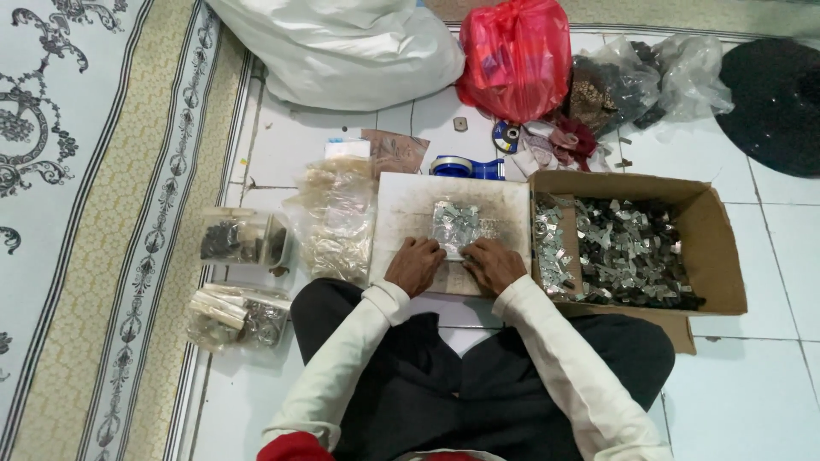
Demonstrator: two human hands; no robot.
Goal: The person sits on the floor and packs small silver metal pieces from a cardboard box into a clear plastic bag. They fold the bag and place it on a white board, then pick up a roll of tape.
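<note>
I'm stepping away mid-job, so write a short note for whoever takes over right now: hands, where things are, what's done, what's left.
Left hand and right hand: both rest on the white board, fingers on the near edge of a small clear bag of metal pieces. Whether either grips it is unclear.

Things: the cardboard box of loose metal pieces is right of the board. A stack of clear bags lies left of it. Two filled packs sit further left. The blue tape dispenser is behind the board.

Done: one bag on the board holds pieces.

Left: the box remains heavily filled.
</note>
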